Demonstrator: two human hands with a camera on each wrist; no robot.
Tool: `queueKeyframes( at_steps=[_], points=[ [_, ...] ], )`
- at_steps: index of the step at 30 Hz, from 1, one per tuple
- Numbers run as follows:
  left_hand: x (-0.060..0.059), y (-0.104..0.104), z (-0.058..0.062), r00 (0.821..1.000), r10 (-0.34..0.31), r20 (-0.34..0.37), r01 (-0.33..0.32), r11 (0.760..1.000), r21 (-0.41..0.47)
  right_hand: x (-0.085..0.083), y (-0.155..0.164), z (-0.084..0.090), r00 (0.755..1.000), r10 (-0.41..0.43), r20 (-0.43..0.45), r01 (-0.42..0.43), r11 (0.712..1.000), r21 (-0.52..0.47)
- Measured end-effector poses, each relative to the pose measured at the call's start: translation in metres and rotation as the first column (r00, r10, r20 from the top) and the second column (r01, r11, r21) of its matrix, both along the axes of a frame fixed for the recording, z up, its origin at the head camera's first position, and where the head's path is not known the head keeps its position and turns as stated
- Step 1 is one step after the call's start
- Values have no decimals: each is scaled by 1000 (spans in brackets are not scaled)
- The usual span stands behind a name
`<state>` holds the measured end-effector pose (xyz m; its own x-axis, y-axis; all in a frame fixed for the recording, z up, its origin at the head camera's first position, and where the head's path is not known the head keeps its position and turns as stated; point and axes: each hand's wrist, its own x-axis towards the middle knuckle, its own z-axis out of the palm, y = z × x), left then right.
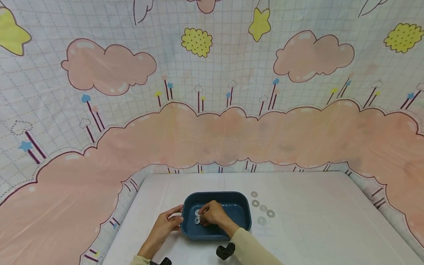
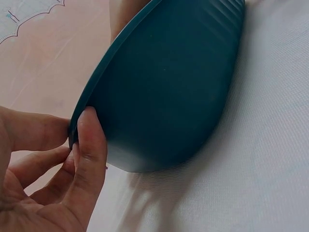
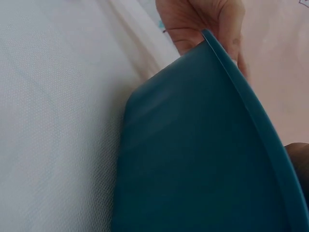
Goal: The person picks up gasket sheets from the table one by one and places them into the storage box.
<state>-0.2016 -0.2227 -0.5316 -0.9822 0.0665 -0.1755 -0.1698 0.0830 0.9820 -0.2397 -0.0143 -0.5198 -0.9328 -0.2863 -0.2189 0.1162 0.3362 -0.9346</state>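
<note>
My left hand [image 1: 165,224] grips the left rim of the dark blue tray [image 1: 238,217], thumb and fingers curled around its edge. My right hand [image 1: 213,213] reaches down inside the tray, fingers bent over two metal washers [image 1: 197,216] lying on its floor — whether I pinch one or only touch it, I cannot tell. Five more washers [image 1: 262,208] lie on the white table [image 1: 314,221] just right of the tray, strung out in a loose line. Behind the table hangs a cloth [image 1: 99,147] printed with pink clouds and yellow stars.
</note>
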Motion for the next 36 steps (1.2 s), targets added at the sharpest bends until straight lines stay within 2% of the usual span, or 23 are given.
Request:
queueKeyframes(
  at_steps=[11, 21, 29, 36],
  points=[
    [1, 2, 2, 1000, 17, 1, -17, 1000, -6, 1, 11, 4, 999, 20, -29, -20, 1000, -10],
    [2, 3, 3, 1000, 26, -1, -26, 1000, -10, 5, 34, 18, 996, 46, -74, -56, 988, -144],
    [2, 3, 3, 1000, 31, -1, -31, 1000, -5, 6, 56, 31, 989, 73, -130, -105, 960, -259],
    [0, 3, 0, 999, 37, 4, -37, 999, -15, 8, 79, 42, 982, 41, -182, -89, 961, -261]
  ],
)
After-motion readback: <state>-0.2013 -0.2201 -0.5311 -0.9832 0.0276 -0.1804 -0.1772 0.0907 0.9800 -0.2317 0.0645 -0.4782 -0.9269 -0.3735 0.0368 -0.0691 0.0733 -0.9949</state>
